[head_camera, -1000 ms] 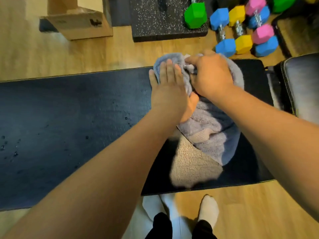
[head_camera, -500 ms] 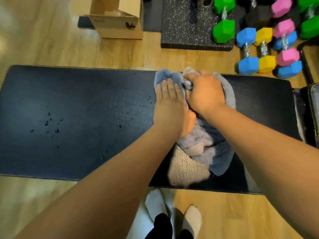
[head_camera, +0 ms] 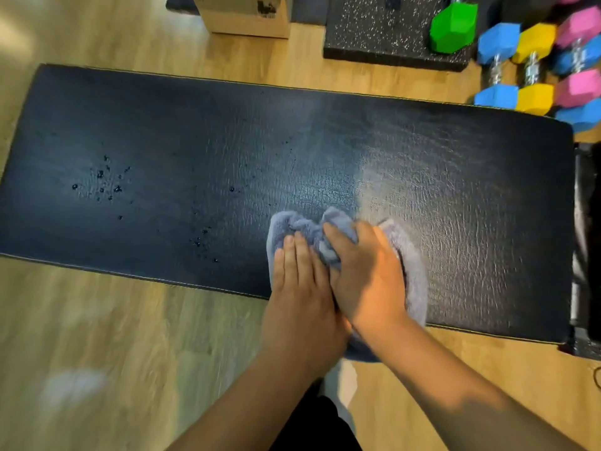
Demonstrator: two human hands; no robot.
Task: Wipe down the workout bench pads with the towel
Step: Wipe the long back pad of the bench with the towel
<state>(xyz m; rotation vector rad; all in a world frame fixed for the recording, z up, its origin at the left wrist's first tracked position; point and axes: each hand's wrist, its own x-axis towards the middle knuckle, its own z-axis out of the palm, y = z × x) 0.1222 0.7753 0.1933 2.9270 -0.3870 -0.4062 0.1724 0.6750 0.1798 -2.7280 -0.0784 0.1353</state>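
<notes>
A long black bench pad (head_camera: 195,141) lies across the view, with water droplets (head_camera: 107,187) on its left half and a wiped, dull streak right of centre. A bunched grey-blue towel (head_camera: 413,265) sits at the pad's near edge. My left hand (head_camera: 299,288) presses flat on the towel's left part with straight fingers. My right hand (head_camera: 367,271) grips a bunched fold of the towel beside it. The towel's near end hangs over the pad's edge, under my wrists.
Coloured hex dumbbells (head_camera: 533,66) lie on the wooden floor beyond the pad's far right corner, next to a speckled black mat (head_camera: 374,30) and a cardboard box (head_camera: 247,14). A second pad and the bench frame (head_camera: 585,249) adjoin on the right.
Both hands have drawn the towel from the pad's far edge toward the near edge, leaving a wiped streak. The view has shifted, showing more of the pad's left half.
</notes>
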